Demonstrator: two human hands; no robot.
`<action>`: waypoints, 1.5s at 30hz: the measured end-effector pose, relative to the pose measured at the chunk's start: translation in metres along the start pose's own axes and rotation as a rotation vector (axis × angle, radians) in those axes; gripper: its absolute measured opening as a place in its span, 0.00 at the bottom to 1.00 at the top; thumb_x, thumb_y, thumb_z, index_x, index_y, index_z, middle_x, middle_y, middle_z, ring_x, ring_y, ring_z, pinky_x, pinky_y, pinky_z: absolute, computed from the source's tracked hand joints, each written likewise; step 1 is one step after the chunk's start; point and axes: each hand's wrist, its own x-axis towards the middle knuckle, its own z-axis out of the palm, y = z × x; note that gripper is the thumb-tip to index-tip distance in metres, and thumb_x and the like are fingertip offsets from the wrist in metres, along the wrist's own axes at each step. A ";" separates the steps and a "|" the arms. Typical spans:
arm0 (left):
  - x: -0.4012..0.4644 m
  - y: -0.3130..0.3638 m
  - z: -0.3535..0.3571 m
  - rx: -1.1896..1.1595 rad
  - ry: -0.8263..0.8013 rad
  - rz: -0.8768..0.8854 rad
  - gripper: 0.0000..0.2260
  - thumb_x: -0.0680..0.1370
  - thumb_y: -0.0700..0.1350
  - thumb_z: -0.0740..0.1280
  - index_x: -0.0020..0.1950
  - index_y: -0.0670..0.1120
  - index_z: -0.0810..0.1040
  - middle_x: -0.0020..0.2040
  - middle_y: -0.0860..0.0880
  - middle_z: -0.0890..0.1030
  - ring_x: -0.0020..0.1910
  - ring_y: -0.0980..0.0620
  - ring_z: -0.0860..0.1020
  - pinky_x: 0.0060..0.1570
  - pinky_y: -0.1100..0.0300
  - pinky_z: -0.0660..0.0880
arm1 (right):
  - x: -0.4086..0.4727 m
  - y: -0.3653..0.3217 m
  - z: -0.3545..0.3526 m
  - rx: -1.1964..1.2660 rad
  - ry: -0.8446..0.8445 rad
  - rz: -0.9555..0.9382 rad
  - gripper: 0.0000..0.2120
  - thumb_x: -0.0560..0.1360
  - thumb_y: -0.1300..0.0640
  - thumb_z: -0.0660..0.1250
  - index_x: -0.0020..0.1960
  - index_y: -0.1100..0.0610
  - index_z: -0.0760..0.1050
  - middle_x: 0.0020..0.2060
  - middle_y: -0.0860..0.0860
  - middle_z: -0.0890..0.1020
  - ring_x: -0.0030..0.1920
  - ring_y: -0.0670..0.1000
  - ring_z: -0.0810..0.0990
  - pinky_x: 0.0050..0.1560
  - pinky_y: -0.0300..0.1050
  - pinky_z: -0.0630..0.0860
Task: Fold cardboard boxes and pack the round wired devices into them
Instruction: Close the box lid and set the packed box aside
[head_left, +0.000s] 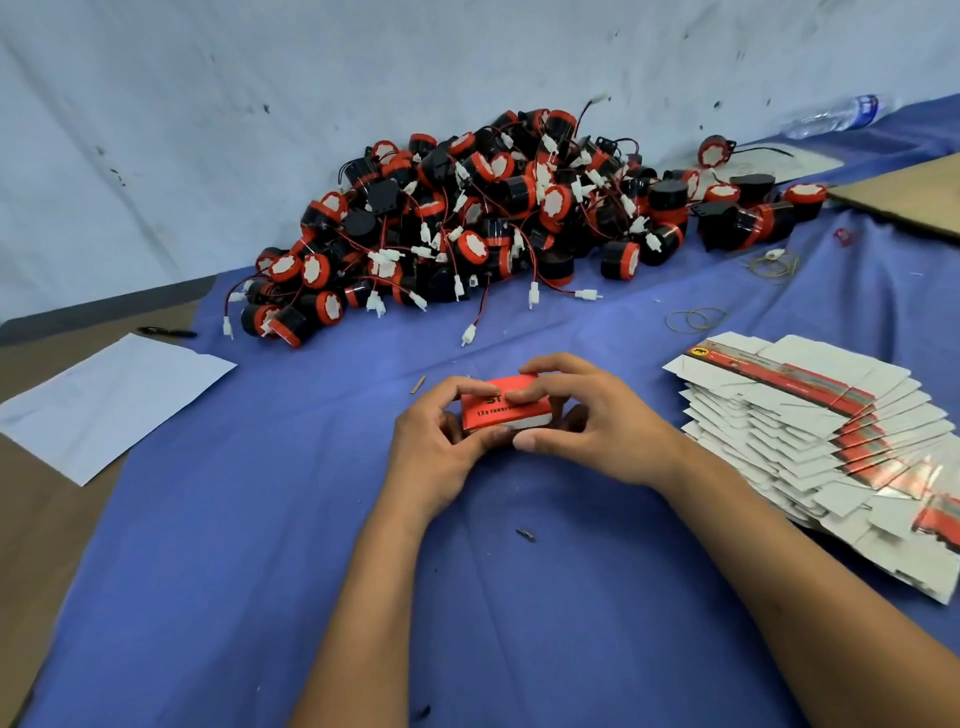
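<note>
Even light, perhaps fisheye-warped edges

Bare forearms, hands (519, 431) ungloved, no sleeves visible.

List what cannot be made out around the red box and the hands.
- Red box contents: head view, closed walls and fingers hide the inside.
- Box lettering: partly covered by the left hand and right hand.
- Flat box blanks: cut off by the right edge.
- Device pile: the number of devices cannot be counted, since they overlap.
</note>
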 end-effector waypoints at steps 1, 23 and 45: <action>0.000 -0.001 -0.003 0.021 -0.023 0.004 0.18 0.72 0.47 0.81 0.57 0.60 0.81 0.51 0.38 0.82 0.41 0.33 0.77 0.43 0.41 0.78 | 0.000 0.001 0.000 -0.003 0.027 -0.007 0.13 0.72 0.52 0.80 0.55 0.50 0.84 0.60 0.48 0.76 0.46 0.47 0.79 0.45 0.34 0.73; -0.003 -0.002 0.004 -0.014 -0.019 -0.003 0.37 0.69 0.37 0.82 0.72 0.59 0.72 0.57 0.54 0.83 0.46 0.38 0.84 0.51 0.42 0.82 | 0.008 0.000 0.018 -0.291 0.196 -0.083 0.15 0.82 0.46 0.65 0.67 0.47 0.81 0.53 0.46 0.80 0.52 0.50 0.72 0.55 0.48 0.74; -0.016 0.005 0.026 0.575 0.411 0.522 0.08 0.76 0.35 0.76 0.54 0.40 0.87 0.50 0.45 0.86 0.49 0.44 0.82 0.56 0.61 0.74 | -0.003 -0.020 0.023 -0.589 0.371 -0.232 0.05 0.78 0.64 0.68 0.44 0.61 0.81 0.47 0.52 0.82 0.60 0.57 0.78 0.42 0.49 0.80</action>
